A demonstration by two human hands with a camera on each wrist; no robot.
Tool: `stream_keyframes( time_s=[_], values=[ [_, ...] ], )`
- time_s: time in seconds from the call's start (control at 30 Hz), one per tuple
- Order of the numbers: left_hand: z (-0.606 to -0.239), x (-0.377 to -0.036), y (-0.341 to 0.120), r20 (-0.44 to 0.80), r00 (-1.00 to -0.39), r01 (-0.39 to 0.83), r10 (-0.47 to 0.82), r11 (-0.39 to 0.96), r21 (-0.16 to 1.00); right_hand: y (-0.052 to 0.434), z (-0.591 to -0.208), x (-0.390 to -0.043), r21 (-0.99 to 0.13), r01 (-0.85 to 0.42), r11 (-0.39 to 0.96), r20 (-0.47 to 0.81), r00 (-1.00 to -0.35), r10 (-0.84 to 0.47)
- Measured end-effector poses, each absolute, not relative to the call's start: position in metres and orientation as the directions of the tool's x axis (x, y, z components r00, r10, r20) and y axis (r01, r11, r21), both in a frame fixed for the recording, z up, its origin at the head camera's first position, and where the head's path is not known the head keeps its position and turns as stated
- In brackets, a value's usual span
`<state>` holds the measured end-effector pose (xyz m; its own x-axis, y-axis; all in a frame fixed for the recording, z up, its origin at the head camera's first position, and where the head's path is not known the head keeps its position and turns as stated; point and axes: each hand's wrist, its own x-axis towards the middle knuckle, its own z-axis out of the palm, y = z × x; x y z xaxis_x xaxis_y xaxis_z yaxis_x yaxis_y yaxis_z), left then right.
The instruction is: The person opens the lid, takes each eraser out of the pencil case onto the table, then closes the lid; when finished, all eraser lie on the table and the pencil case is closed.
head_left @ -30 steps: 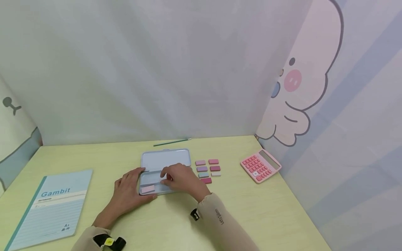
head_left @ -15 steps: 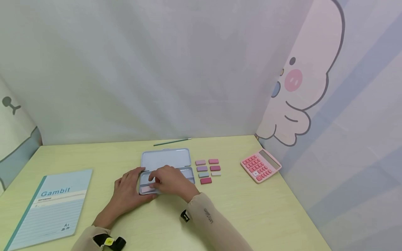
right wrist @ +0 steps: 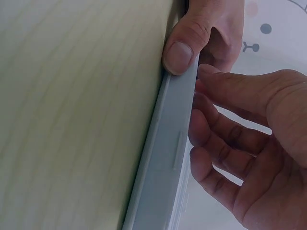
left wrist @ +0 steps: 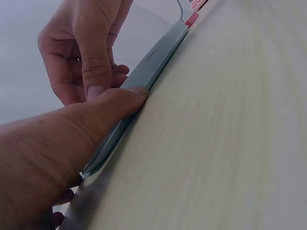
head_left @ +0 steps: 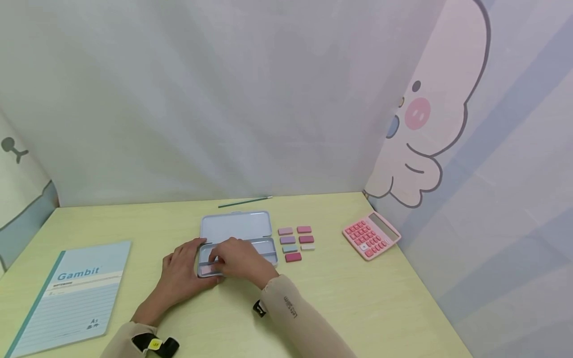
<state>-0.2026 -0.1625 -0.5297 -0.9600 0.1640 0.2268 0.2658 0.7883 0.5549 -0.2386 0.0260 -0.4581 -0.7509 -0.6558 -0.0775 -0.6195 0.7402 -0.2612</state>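
A pale blue hinged case [head_left: 236,226] lies with its lid back on the table in the head view. Around its left end my left hand [head_left: 183,271] holds it, the thumb [left wrist: 129,93] along the front wall. My right hand [head_left: 241,258] reaches into the front left compartment with curled fingers. There its thumb and fingertips pinch at a small pale pink eraser-like block [head_left: 206,269], partly hidden by the hand. In the right wrist view, the right thumb [right wrist: 240,88] and fingers come together just behind the case's front wall [right wrist: 165,148].
Right of the case lie several small blocks [head_left: 293,257] in pink, purple, blue and white, in two columns. A pink calculator [head_left: 371,236] is farther right. Behind the case lies a thin dark pencil [head_left: 244,202]. A light blue notebook [head_left: 73,293] occupies the left side.
My right hand has moved left from the middle of the case to the pale pink block and dipped down over it. My left hand has stayed on the case's left end.
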Motion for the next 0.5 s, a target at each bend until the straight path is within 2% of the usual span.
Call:
stream_keyframes(
  time_s=[0.27,0.5],
  values=[
    [-0.5293,-0.2014,-0.1616,0.244,-0.956,0.276,0.164,0.788,0.551,0.0243,-0.4604,-0.2385,-0.251,-0.618,0.745,-0.096,-0.750,-0.654],
    [-0.5276,-0.2001,-0.1616,0.259,-0.952,0.284,0.162,0.785,0.550,0.0226,-0.4631,-0.2383,-0.254,-0.588,0.768,-0.097,-0.774,-0.625]
  ],
)
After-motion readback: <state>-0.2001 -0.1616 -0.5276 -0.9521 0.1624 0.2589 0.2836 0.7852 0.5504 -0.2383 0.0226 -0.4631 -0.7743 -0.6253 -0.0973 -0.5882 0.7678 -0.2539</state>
